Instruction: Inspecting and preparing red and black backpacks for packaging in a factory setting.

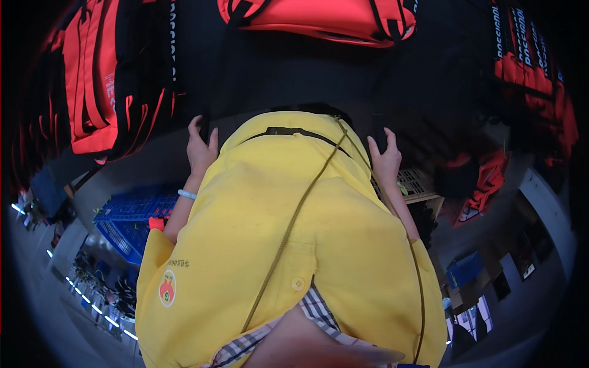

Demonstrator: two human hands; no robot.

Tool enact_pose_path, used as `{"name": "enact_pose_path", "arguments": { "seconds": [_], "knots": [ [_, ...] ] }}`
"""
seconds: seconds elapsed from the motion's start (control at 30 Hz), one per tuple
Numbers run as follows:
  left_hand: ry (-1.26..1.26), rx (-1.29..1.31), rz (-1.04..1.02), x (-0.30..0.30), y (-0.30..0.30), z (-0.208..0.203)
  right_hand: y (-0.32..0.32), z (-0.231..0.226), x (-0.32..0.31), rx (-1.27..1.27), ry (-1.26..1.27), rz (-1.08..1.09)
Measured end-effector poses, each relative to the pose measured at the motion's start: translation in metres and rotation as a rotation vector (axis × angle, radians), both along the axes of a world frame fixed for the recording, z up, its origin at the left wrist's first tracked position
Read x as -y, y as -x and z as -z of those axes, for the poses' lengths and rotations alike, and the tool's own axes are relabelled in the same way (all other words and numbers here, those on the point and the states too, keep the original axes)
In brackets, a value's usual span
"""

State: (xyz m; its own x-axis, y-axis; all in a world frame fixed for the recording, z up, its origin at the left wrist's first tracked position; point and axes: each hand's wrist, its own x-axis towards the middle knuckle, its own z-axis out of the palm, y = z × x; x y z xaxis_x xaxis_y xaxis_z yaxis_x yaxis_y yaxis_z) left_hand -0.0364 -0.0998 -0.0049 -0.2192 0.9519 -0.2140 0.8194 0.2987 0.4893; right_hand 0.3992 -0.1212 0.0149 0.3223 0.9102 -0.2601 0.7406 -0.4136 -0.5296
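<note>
My left hand [201, 148] is at the near edge of a dark work surface [294, 80], left of my yellow top. Its thumb and index finger curl around a narrow black piece, too dark to name. On the other side of my body, my right hand [386, 159] holds its thumb and index finger around a similar black piece; its other fingers are hidden. Farther off on the dark surface lies a red bag [319, 21] with black straps, apart from both hands.
Red and black bags [95, 86] are piled at the left, and more stand in a row [531, 73] at the far right. A blue plastic crate [126, 224] is beside my left forearm. Near my right forearm are a tan crate [417, 183] and red pieces [488, 181].
</note>
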Motion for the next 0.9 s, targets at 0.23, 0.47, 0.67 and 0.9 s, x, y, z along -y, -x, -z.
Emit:
{"name": "enact_pose_path", "arguments": {
  "seconds": [0.23, 0.47, 0.67, 0.9],
  "knots": [
    [-0.224, -0.069, 0.035, -0.002, 0.011, -0.007, 0.007, -0.018, 0.001, -0.073, -0.229, 0.005],
    [0.435, 1.382, -0.168, -0.088, -0.037, -0.112, 0.039, -0.099, -0.088, -1.787, 0.171, 0.274],
    [0.595, 1.717, 0.002, -0.123, -0.114, -0.148, 0.077, -0.100, -0.111, -1.752, 0.161, 0.135],
    [0.649, 1.902, -0.076, -0.119, -0.120, -0.136, 0.094, -0.102, -0.105, -1.411, 0.087, 0.033]
  ]
}}
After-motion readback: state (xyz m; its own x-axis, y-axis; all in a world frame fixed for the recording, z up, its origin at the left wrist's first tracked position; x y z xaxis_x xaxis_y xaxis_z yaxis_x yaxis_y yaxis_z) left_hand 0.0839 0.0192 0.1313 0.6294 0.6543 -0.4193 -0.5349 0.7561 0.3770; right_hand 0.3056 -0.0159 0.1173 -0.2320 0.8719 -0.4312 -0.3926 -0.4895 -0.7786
